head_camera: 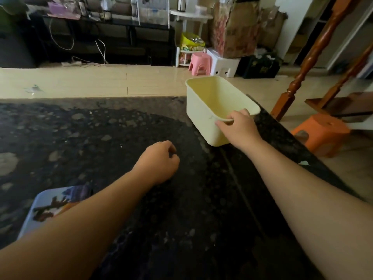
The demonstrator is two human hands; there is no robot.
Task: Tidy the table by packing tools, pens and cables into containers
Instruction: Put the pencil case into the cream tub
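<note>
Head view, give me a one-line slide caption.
Right hand grips the near rim of the cream bin on the dark table; left hand rests curled nearby.

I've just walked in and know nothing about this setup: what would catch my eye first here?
A pale yellow plastic bin stands at the far right edge of the dark speckled table, and the right hand grips its near rim. The left hand lies curled on the table's middle, and a bright orange stool stands on the floor to the right.
</note>
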